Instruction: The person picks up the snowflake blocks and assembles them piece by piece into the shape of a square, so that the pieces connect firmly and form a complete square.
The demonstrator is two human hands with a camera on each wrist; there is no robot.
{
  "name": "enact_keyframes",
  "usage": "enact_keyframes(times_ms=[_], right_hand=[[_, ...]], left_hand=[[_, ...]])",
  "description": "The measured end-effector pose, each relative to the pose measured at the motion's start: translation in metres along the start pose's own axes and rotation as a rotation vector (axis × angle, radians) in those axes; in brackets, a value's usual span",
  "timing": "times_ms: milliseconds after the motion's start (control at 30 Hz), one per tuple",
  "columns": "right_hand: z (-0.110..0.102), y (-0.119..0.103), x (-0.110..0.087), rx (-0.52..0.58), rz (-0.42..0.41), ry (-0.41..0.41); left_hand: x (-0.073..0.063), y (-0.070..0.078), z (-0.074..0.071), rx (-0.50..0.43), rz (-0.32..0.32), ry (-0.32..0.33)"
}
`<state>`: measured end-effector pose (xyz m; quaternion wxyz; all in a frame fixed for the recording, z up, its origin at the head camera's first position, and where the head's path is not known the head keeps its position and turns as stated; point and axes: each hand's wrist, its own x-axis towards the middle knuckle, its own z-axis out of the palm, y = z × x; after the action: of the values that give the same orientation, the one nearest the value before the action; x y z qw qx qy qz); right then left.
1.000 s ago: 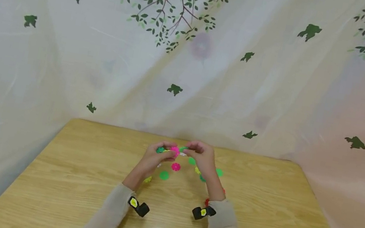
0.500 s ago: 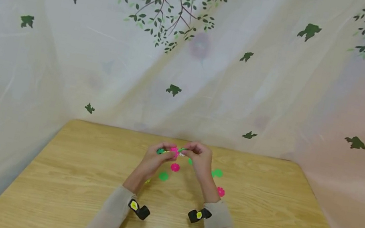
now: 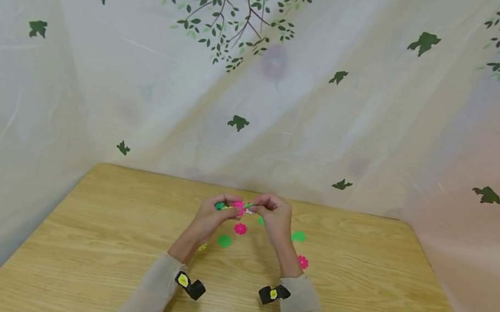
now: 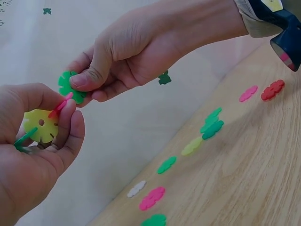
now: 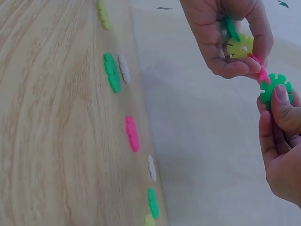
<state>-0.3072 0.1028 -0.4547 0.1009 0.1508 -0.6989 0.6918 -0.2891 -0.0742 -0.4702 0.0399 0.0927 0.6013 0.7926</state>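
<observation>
Over the back of the table both hands meet in the head view. My left hand (image 3: 211, 217) holds a short chain of slotted plastic snowflake discs. In the left wrist view the chain has a dark green disc (image 4: 26, 136), a yellow disc (image 4: 41, 125) and a pink disc (image 4: 60, 106), the last pinched by finger and thumb. My right hand (image 3: 276, 222) pinches a green disc (image 5: 269, 89) between thumb and fingers. Its edge meets the pink disc's edge, the two standing at an angle to each other. The left fingers partly hide the yellow disc.
Several loose discs lie on the wooden table (image 3: 111, 260), among them a pink one (image 3: 240, 229), a green one (image 3: 225, 241) and a red one (image 4: 273, 90). Another pink disc (image 3: 302, 262) lies beside the right wrist. A printed curtain (image 3: 175, 126) hangs behind the table.
My right hand has turned slightly, and the green disc shows more edge-on. The right forearm has shifted a little left, covering some loose discs and uncovering the pink one beside it.
</observation>
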Motion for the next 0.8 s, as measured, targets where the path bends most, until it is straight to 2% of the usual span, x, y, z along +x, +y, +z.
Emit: enact_keyframes(times_ms=[100,333,500,800], right_hand=[[0.0018,0.0016,0.0009,-0.002,-0.010,0.001],[0.0019,0.0002,0.0015,0.038,-0.012,0.024],[0.0037,-0.0026,-0.0001,0.011,-0.044,0.029],[0.0013,-0.0020,-0.0016,0.028,-0.004,0.007]], left_hand=[[-0.0005,0.0021,-0.0026,0.023,0.001,-0.010],[-0.0012,0.0030,-0.0002,-0.014,0.007,-0.013],[-0.0019,0.0039,0.0006,-0.026,0.022,-0.016],[-0.0021,0.0050,0.0005,-0.004,0.032,-0.034]])
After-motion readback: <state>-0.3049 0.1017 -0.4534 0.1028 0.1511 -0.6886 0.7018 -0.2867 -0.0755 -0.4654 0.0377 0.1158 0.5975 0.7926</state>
